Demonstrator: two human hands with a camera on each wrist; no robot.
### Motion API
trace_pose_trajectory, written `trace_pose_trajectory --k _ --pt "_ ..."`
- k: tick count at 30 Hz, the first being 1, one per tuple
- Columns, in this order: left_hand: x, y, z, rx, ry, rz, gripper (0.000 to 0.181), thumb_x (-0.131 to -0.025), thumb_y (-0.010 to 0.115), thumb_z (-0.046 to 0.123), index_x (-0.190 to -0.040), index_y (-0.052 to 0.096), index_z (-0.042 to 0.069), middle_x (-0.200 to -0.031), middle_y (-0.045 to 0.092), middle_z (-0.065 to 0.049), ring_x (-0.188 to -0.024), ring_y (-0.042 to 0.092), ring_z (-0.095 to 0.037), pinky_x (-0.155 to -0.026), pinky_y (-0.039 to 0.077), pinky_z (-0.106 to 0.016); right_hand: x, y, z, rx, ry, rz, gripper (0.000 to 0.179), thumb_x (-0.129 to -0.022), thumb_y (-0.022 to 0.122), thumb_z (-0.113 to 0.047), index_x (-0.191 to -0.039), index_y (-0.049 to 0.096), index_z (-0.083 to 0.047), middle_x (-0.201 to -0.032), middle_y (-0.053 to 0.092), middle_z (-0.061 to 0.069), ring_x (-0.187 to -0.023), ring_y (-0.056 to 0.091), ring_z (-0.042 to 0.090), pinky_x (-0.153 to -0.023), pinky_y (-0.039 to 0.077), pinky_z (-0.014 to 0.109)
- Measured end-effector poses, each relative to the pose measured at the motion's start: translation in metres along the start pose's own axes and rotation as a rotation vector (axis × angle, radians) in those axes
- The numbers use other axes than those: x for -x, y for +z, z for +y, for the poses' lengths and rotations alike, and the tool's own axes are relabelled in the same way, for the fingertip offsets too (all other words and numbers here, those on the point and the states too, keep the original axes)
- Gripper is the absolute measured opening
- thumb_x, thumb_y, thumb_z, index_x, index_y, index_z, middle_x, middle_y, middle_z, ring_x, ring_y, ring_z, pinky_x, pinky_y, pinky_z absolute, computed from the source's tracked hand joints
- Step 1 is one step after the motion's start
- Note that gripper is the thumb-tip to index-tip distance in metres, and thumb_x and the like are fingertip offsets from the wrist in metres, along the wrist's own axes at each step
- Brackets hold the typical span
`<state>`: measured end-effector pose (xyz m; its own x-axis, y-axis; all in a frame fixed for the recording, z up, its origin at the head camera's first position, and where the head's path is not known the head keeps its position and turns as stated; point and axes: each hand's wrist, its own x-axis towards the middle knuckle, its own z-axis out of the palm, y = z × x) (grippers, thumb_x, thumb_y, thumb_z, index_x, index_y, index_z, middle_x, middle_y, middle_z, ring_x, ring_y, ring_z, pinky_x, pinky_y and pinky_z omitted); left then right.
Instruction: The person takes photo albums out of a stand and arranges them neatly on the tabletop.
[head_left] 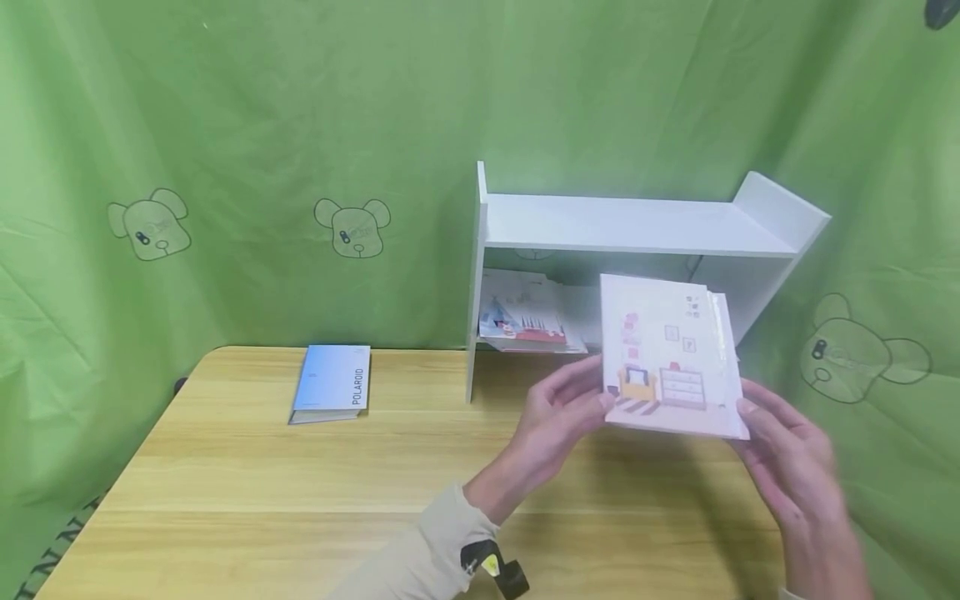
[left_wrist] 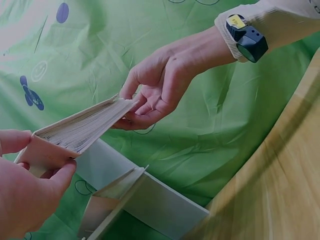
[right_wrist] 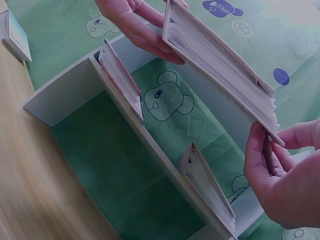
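A thick photo album (head_left: 660, 358) with a pale cover, drawn with an armchair and a dresser, is held up in front of the white shelf. My left hand (head_left: 562, 408) pinches its left side, thumb on the front cover. At the opposite side my right hand (head_left: 787, 450) grips the lower corner between thumb and fingers. In the right wrist view the album's page edges (right_wrist: 220, 65) show, slightly fanned toward the right hand. The left wrist view shows the spine (left_wrist: 47, 152) between the left thumb and fingers.
Behind the hands stands a white two-tier shelf (head_left: 637, 225) on the wooden table (head_left: 300, 500). Illustrated albums (head_left: 525, 312) lie on its lower board at the left, and another album (right_wrist: 207, 185) sits toward its right end. A blue POLAROID album (head_left: 332, 379) lies at the table's back left.
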<state>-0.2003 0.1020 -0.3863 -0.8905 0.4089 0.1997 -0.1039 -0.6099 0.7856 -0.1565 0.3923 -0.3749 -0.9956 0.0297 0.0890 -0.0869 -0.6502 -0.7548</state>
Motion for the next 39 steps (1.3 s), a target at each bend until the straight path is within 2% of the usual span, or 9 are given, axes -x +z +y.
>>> trace_pose_trajectory --k 8,17,24,39 --pt "0.006 -0.004 -0.002 0.003 -0.017 0.023 0.054 -0.089 0.069 -0.002 -0.140 0.061 0.016 -0.134 0.065 -0.011 -0.118 0.065 -0.026 -0.098 0.057 -0.034 0.003 -0.002 0.007 -0.002 0.004 -0.014 0.038 -0.102 0.043 0.015 -0.128 0.066 0.000 -0.122 0.070 0.019 -0.108 0.071 0.031 -0.097 0.058 0.039" --pt "0.010 -0.012 -0.007 0.038 -0.023 0.026 0.054 -0.089 0.067 -0.005 -0.141 0.060 0.011 -0.135 0.063 -0.016 -0.119 0.064 -0.028 -0.098 0.057 -0.033 0.003 -0.004 0.016 0.037 0.024 0.006 0.036 -0.102 0.045 0.013 -0.127 0.067 -0.001 -0.121 0.070 0.018 -0.108 0.071 0.030 -0.098 0.057 0.037" --pt "0.013 -0.016 -0.008 0.030 -0.013 0.014 0.056 -0.089 0.067 -0.006 -0.142 0.058 0.011 -0.138 0.062 -0.015 -0.127 0.060 -0.031 -0.101 0.056 -0.035 0.004 -0.006 0.021 0.031 0.026 -0.004 0.037 -0.102 0.044 0.014 -0.126 0.068 -0.001 -0.121 0.070 0.018 -0.109 0.070 0.030 -0.097 0.057 0.038" --pt "0.020 -0.030 -0.011 0.027 -0.023 0.040 0.056 -0.090 0.068 -0.001 -0.143 0.057 0.011 -0.140 0.061 -0.016 -0.125 0.061 -0.031 -0.103 0.054 -0.036 0.006 -0.004 0.035 0.105 0.025 -0.031 0.038 -0.103 0.043 0.013 -0.127 0.068 -0.003 -0.121 0.070 0.016 -0.107 0.071 0.029 -0.096 0.058 0.037"
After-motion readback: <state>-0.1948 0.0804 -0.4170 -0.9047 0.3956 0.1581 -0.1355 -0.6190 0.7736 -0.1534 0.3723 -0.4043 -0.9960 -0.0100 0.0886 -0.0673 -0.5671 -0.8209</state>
